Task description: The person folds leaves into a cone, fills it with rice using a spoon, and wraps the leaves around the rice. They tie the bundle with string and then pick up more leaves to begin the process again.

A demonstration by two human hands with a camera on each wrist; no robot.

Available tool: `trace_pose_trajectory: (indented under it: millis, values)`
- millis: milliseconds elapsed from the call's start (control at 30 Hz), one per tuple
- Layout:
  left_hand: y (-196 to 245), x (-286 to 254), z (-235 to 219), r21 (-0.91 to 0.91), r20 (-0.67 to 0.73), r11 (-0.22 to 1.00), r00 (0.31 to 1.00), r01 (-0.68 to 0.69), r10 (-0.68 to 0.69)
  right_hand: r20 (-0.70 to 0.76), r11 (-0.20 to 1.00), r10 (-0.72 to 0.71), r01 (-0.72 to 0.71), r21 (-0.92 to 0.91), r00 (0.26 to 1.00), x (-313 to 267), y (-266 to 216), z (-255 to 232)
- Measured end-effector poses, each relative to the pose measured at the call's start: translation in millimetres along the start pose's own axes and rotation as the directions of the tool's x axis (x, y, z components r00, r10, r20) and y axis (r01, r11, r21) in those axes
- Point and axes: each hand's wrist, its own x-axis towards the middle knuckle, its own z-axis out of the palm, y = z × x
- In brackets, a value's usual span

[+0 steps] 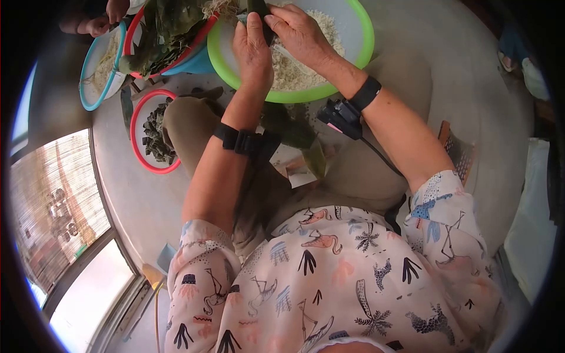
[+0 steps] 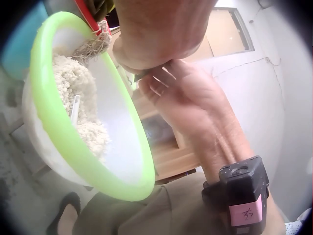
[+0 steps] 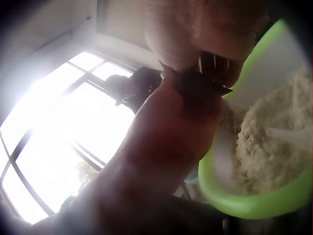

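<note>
Both hands meet over a green-rimmed bowl (image 1: pixel 321 92) of white rice (image 1: pixel 288 73). A dark green leaf (image 1: pixel 259 8) is between them at the top of the head view, and its dark pointed edge (image 3: pixel 222 90) shows in the right wrist view. The left hand (image 1: pixel 254 52) grips the leaf from the left, thumb up along it. The right hand (image 1: pixel 300 36) pinches it from the right, fingers bent. A white spoon handle (image 2: pixel 75 108) stands in the rice. How the leaf is folded is hidden by the hands.
Left of the bowl stand a red-rimmed basin of large leaves (image 1: pixel 168 35), a blue-rimmed basin (image 1: pixel 88 97) with another person's hands (image 1: pixel 100 25) above it, and a red-rimmed basket (image 1: pixel 136 144) of dark wrapped pieces. Long leaves (image 1: pixel 294 129) lie by the lap.
</note>
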Motion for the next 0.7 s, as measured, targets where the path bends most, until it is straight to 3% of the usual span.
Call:
trace_pose_trajectory:
  millis: [33, 133, 200, 233, 267, 333, 400, 433, 500, 533, 600, 700]
  values:
    - [8, -1, 8, -0.126, -0.026, 0.992, 0.999, 0.027, -0.031, -0.031, 1.000, -0.001, 0.001, 0.001, 1.000, -2, 0, 0]
    - [4, 0, 1, 0.033, 0.001, 0.998, 0.998, 0.055, -0.055, -0.017, 0.997, 0.041, -0.042, -0.065, 0.999, -2, 0, -3]
    - [21, -5, 8, 0.073, 0.021, 0.997, 1.000, -0.010, 0.009, 0.010, 0.998, 0.048, -0.047, -0.041, 0.999, 0, 1, -6]
    - [5, -1, 5, 0.073, -0.009, 0.996, 0.998, -0.059, 0.060, 0.026, 0.998, 0.061, -0.062, 0.003, 0.998, 0, -1, -7]
    - [-3, -1, 0, 0.211, -0.023, 0.976, 0.998, -0.044, 0.050, 0.055, 0.997, 0.065, -0.067, 0.041, 0.996, 1, 0, -8]
    - [6, -3, 2, 0.271, -0.019, 0.960, 0.997, -0.070, 0.078, 0.068, 0.988, 0.111, -0.118, 0.098, 0.991, 0, -1, -9]
    - [-4, 0, 1, 0.289, 0.019, 0.936, 0.978, -0.203, 0.206, 0.115, 0.959, 0.191, -0.210, 0.191, 0.975, 0, -1, -10]
    - [-2, -3, 2, 0.136, 0.012, 0.989, 0.998, -0.057, 0.056, 0.136, 0.949, 0.199, -0.226, 0.218, 0.970, -1, 3, -11]
    - [5, -7, 1, 0.086, 0.017, 0.996, 0.999, 0.038, -0.039, 0.155, 0.945, 0.186, -0.220, 0.242, 0.970, -2, 1, -12]
    - [13, -9, 1, 0.044, 0.039, 0.995, 0.995, 0.094, -0.095, 0.178, 0.908, 0.235, -0.281, 0.309, 0.955, -2, -4, -12]
    - [-6, -6, -3, 0.132, 0.029, 0.988, 0.996, -0.085, 0.082, 0.206, 0.865, 0.266, -0.328, 0.379, 0.942, -4, -8, -10]
    - [-17, -2, -11, 0.290, 0.074, 0.930, 0.974, -0.228, 0.216, 0.273, 0.822, 0.268, -0.367, 0.436, 0.924, -4, -5, -12]
